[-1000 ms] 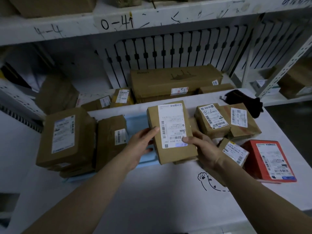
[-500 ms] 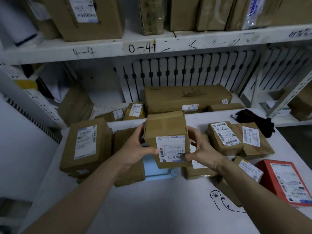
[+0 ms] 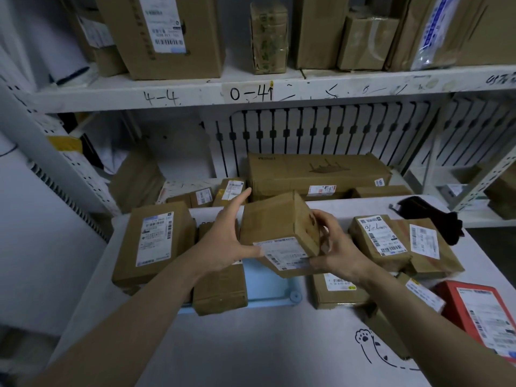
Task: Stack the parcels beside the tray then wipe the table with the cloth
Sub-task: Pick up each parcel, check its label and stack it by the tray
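Above the blue tray (image 3: 275, 293), a tilted brown parcel (image 3: 276, 227) is held clear of the table (image 3: 251, 347) by both hands.
At the far left, a stack of parcels (image 3: 155, 241) sits on the table's edge, and just beside it a flat parcel (image 3: 220, 291) lies over the tray's left part. The left hand (image 3: 226, 243) grips the brown parcel's left side, fingers straight up and thumb hooked across its label. The right hand (image 3: 339, 254) curls its fingers round the right end. Further right, labelled parcels (image 3: 377, 243) lie in a loose heap, with a black cloth (image 3: 435, 219) behind them and a red parcel (image 3: 480, 311) at the near right edge.
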### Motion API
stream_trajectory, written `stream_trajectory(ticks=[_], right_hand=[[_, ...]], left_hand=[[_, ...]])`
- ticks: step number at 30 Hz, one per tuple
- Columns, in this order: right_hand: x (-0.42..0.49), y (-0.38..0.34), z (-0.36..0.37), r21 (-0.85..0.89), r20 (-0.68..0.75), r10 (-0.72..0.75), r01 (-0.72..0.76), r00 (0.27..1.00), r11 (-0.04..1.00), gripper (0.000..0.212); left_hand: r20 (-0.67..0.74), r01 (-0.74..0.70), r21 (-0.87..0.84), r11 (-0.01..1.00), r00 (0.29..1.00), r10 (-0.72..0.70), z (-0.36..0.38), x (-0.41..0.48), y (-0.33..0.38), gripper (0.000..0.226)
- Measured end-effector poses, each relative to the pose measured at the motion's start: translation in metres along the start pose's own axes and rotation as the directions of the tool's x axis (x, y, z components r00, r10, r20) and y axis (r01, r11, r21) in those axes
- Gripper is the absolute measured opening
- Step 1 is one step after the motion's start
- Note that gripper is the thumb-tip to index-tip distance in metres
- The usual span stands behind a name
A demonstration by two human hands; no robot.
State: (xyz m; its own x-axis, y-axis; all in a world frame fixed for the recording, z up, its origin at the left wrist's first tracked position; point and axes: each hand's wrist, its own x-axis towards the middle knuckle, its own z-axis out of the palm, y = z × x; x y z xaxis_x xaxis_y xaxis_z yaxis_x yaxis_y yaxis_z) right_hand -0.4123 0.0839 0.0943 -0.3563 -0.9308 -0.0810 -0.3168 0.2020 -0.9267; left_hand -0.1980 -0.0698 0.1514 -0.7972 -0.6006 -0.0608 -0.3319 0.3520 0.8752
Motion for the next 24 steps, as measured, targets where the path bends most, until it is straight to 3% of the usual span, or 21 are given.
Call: stream_trajectory(ticks=[8, 14, 19, 24], right_hand=[[0.001, -0.015, 0.002, -0.471, -0.079, -0.149, 0.095, 0.986, 0.877, 0.111], [-0.001, -0.023, 0.004, -0.672, -0.057, -0.271, 0.163, 0.961, 0.722, 0.115], [-0.003, -0.032, 0.006, -0.701, -0.009, -0.300, 0.208, 0.954, 0.682, 0.115], [-0.006, -0.029, 0.007, -0.599, -0.006, -0.310, 0.244, 0.951, 0.763, 0.115]], left_hand=[[0.036, -0.152, 0.325, 0.933, 0.988, 0.148, 0.007, 0.003, 0.012, 0.116], [0.060, -0.220, 0.590, 0.777, 0.971, 0.230, 0.018, 0.006, 0.011, 0.115], [0.070, -0.175, 0.731, 0.659, 0.981, 0.182, 0.026, 0.007, 0.007, 0.115], [0.057, -0.130, 0.623, 0.771, 0.991, 0.121, 0.020, 0.004, 0.005, 0.107]])
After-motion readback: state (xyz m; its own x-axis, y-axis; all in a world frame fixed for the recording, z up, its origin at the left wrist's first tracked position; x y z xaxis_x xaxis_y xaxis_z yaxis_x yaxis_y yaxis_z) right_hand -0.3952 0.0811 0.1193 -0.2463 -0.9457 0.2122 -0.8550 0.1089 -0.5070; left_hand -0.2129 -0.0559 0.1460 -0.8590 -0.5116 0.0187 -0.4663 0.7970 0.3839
